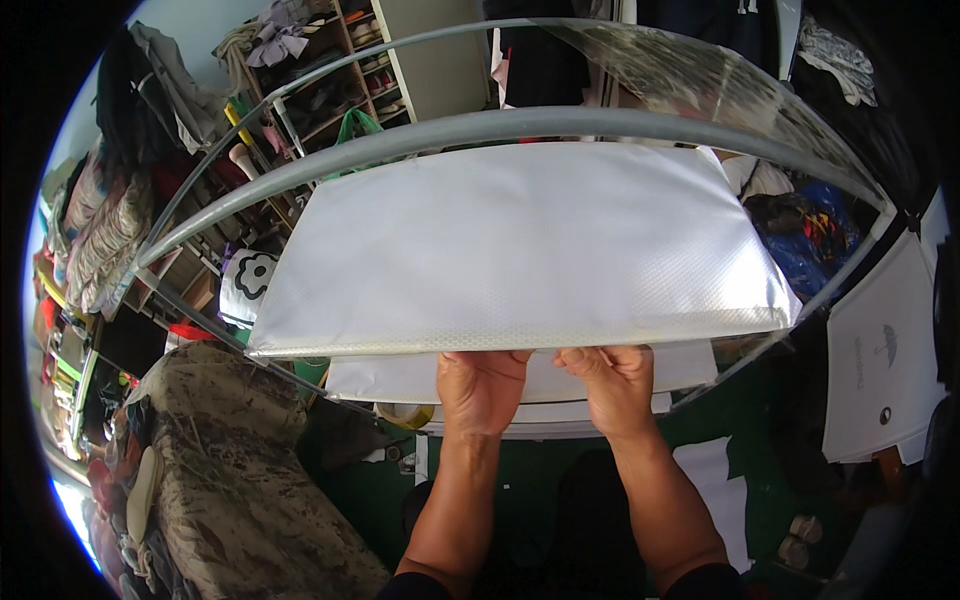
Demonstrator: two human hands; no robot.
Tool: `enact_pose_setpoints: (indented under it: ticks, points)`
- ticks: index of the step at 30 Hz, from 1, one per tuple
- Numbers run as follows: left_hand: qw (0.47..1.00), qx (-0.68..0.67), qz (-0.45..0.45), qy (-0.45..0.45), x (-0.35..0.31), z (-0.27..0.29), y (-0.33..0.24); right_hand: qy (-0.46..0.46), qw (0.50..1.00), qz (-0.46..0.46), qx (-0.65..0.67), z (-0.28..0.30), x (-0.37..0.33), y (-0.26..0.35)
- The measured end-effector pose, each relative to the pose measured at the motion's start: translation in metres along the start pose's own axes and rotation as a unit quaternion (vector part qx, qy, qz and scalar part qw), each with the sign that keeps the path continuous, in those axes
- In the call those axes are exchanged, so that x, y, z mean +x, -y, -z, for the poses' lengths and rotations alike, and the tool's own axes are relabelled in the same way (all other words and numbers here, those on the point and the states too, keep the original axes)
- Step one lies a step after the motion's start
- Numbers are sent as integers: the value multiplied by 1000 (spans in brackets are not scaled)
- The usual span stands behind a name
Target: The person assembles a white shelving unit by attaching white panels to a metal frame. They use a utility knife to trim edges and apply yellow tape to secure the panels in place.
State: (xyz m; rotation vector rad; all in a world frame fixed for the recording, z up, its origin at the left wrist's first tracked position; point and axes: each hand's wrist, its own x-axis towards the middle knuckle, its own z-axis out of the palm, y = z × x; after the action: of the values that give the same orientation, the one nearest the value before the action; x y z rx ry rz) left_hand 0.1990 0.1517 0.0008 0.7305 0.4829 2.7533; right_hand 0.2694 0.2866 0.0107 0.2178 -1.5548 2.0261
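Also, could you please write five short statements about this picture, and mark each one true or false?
1. The left hand and the right hand are both at the near edge of the white sheet. True.
2. The camouflage cloth lies to the right of both hands. False: the camouflage cloth is to their left.
3. A grey tube arches across the view beyond the white sheet. True.
4. The floor is bright red. False: the floor is dark green.
5. A white panel with an umbrella drawing is at the right. True.
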Motion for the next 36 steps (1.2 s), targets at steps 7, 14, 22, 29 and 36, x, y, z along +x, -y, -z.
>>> enact_pose_setpoints:
  ticks: [7,14,22,29,36]
  points:
    - [999,44,-13,-26,-2,-7,1,-26,999,-1,31,-6,1,-2]
    - [992,122,-27,33,-1,-8,13,3,999,6,49,-4,2,1]
    - [990,137,-36,-14,2,-16,18,26,993,-6,118,-1,5,1]
    - [929,343,-33,-136,-32,-25,14,76,989,-28,122,8,9,-6]
    - [418,798,-269,342,12,-124,-70,46,992,-59,101,4,2,-1]
